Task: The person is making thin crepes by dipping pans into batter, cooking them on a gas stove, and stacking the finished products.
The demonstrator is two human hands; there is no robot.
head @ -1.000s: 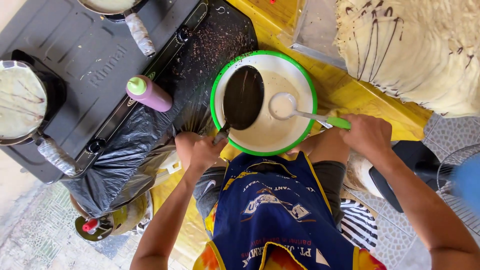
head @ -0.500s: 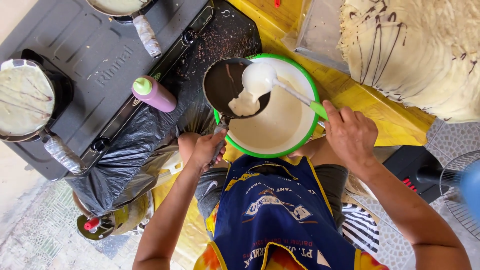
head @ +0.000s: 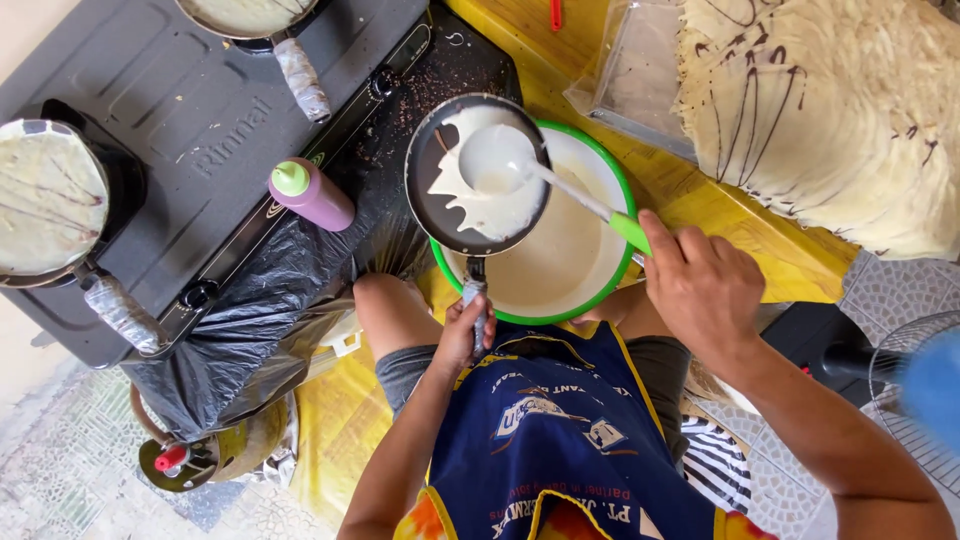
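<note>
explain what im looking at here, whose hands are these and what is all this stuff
This is one picture from a camera worn on a person's head, looking straight down at their own two bare hands. The left hand grips the handle of a small dark pan held above a green-rimmed bowl of batter. The right hand holds a green-handled ladle whose scoop sits over the pan, where pale batter has spread. To the left is a dark two-burner stove with two more pans of batter, and a purple squeeze bottle on black plastic. At top right lies a big stack of thin crepes streaked with chocolate.
</note>
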